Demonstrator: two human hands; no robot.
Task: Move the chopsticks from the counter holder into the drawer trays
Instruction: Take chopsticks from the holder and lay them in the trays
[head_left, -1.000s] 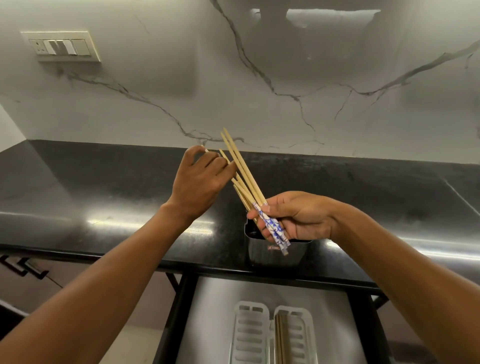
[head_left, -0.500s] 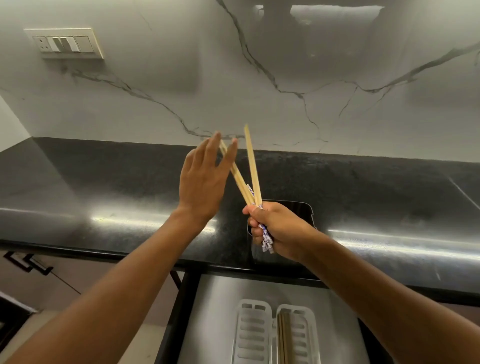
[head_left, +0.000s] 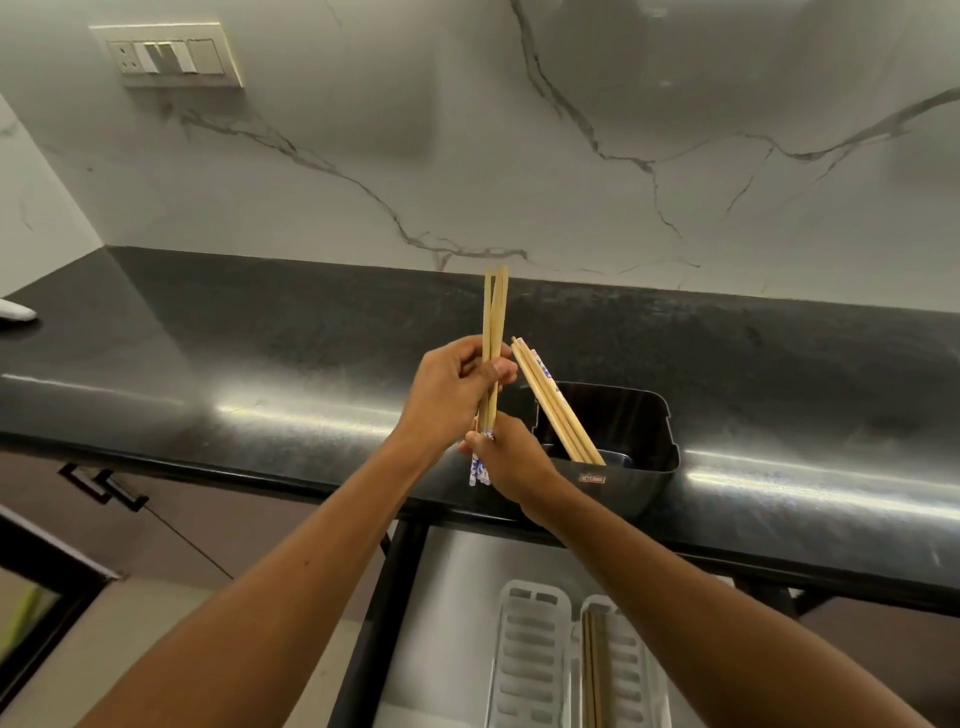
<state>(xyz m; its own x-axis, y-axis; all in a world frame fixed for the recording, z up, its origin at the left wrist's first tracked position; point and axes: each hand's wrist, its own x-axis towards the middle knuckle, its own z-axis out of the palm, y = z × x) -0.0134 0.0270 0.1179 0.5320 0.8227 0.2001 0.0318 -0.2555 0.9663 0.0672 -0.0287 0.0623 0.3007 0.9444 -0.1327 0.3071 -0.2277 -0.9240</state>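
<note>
Pair: two chopsticks (head_left: 493, 332) were pinched upright by the left hand (head_left: 451, 395) and right hand (head_left: 511, 457), probably for squaring, just left of the holder (head_left: 631, 441).
Remainder: sticks (head_left: 553, 402) were left leaning inside it.
Trays (head_left: 535, 654): seen below the holder.

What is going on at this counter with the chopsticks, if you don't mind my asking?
A person holds a pair of chopsticks upright in both hands: the left hand grips the middle and the right hand the patterned lower end. More chopsticks lean in the black holder on the dark counter. Below, the drawer is open, and the right-hand white tray already has some in it.
</note>
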